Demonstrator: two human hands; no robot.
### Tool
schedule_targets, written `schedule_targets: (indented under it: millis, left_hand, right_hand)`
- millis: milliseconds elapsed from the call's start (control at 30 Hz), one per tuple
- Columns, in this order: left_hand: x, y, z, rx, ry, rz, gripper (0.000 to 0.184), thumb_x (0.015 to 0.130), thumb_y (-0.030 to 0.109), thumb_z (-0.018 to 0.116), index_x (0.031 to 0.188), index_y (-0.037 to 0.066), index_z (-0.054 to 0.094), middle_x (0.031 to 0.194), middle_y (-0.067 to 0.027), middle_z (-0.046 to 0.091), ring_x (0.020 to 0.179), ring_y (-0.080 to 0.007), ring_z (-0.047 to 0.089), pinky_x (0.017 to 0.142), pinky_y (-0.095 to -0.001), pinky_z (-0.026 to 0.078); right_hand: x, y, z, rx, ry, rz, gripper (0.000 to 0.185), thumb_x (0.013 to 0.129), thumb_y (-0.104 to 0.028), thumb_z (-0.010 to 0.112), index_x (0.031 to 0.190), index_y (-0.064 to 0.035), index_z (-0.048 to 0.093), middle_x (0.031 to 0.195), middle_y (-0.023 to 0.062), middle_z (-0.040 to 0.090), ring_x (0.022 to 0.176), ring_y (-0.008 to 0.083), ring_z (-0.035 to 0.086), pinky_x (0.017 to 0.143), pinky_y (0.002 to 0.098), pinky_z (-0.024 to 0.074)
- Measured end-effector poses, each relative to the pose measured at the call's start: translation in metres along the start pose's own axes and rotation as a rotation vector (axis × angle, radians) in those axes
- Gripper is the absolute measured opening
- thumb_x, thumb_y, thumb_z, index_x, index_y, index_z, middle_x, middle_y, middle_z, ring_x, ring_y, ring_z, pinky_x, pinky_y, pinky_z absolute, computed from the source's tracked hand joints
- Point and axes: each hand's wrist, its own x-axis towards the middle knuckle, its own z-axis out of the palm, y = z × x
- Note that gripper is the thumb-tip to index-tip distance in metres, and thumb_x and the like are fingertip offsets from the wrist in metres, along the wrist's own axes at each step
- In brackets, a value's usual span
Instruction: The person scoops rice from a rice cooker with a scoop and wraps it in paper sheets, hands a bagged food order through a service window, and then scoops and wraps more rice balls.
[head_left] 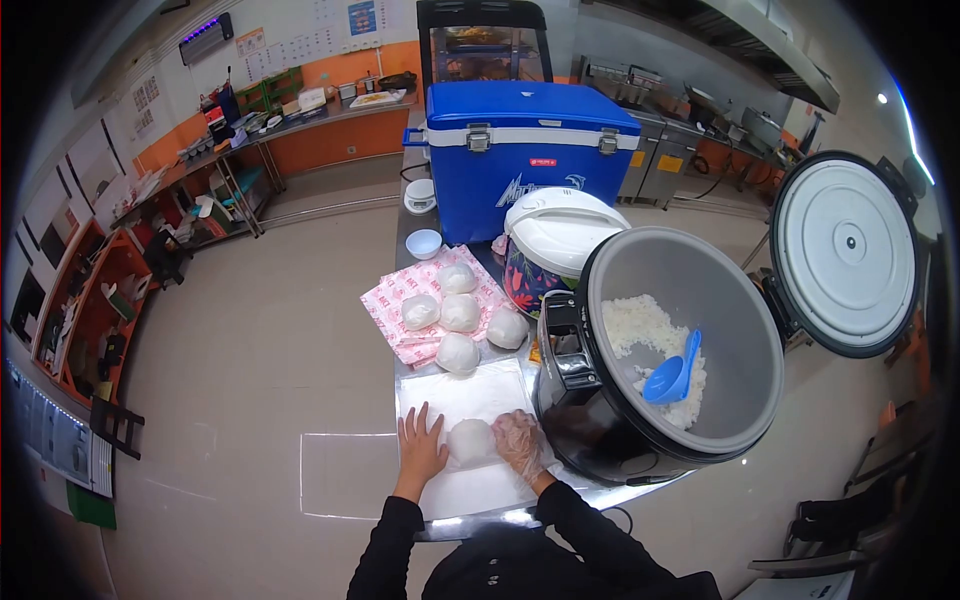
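Observation:
A white rounded mound (470, 441), apparently rice, sits on white sheets of paper (460, 394) at the table's near end. My left hand (421, 446) is bare and lies flat on the paper left of the mound, fingers spread. My right hand (519, 441) wears a clear plastic glove and is curled close against the mound's right side; whatever is within its fingers is hidden. Beyond the paper, several white wrapped rice bundles (459, 312) rest on and beside pink printed wrapping paper (388, 305).
To the right stands a large open rice cooker (610, 420) holding rice (640, 322) and a blue scoop (668, 379); its lid (845, 245) is swung out. Behind are a smaller white-lidded cooker (565, 225), a blue cooler box (520, 150), a light-blue bowl (424, 243) and a small scale (420, 196).

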Motion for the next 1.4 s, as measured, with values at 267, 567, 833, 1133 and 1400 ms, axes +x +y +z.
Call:
schedule_targets:
  millis: [267, 567, 833, 1133, 1400]
  left_hand:
    - [0.008, -0.004, -0.023, 0.008, -0.092, 0.166, 0.031, 0.073, 0.021, 0.067, 0.102, 0.012, 0.065, 0.138, -0.0076, 0.041, 0.133, -0.0292, 0.029, 0.111, -0.0511, 0.014]
    - [0.042, 0.0, -0.024, -0.482, -0.136, -0.181, 0.052, 0.068, 0.015, 0.07, 0.117, 0.009, 0.055, 0.123, -0.0127, 0.054, 0.091, -0.0291, 0.061, 0.082, -0.0389, 0.047]
    - [0.08, -0.002, -0.029, 0.013, -0.182, 0.119, 0.037, 0.065, 0.017, 0.071, 0.101, 0.013, 0.065, 0.088, -0.0044, 0.06, 0.093, -0.0208, 0.052, 0.082, -0.0368, 0.038]
    - [0.089, -0.005, -0.021, -0.189, -0.192, 0.196, 0.008, 0.076, 0.018, 0.066, 0.081, 0.012, 0.07, 0.082, -0.0094, 0.066, 0.075, -0.029, 0.062, 0.067, -0.0407, 0.048]
    - [0.03, 0.036, -0.037, -0.196, -0.135, 0.342, 0.009, 0.073, 0.013, 0.063, 0.078, 0.011, 0.07, 0.073, -0.0053, 0.06, 0.07, -0.0249, 0.061, 0.063, -0.0371, 0.047]
  right_hand:
    - [0.006, -0.009, -0.015, 0.153, 0.153, -0.028, 0.013, 0.078, -0.015, 0.061, 0.09, -0.0105, 0.061, 0.088, 0.0111, 0.057, 0.089, 0.0316, 0.055, 0.078, 0.0439, 0.0423]
    - [-0.028, -0.061, -0.042, 0.202, -0.075, -0.375, 0.024, 0.081, -0.01, 0.056, 0.104, -0.0086, 0.061, 0.103, 0.011, 0.06, 0.099, 0.0296, 0.055, 0.087, 0.0425, 0.0419]
    - [-0.04, -0.053, -0.022, 0.188, -0.135, -0.375, 0.038, 0.078, -0.011, 0.056, 0.116, -0.0085, 0.056, 0.123, 0.0125, 0.051, 0.112, 0.0326, 0.048, 0.097, 0.044, 0.0373]
    - [-0.047, -0.046, -0.005, 0.14, -0.096, -0.38, 0.048, 0.081, -0.01, 0.05, 0.129, -0.0084, 0.047, 0.134, 0.0124, 0.045, 0.124, 0.0329, 0.042, 0.1, 0.0451, 0.036]
    - [-0.05, -0.03, 0.008, 0.284, -0.059, -0.344, 0.038, 0.079, -0.003, 0.054, 0.117, -0.0059, 0.057, 0.118, 0.0142, 0.056, 0.112, 0.0326, 0.051, 0.095, 0.0407, 0.0428]
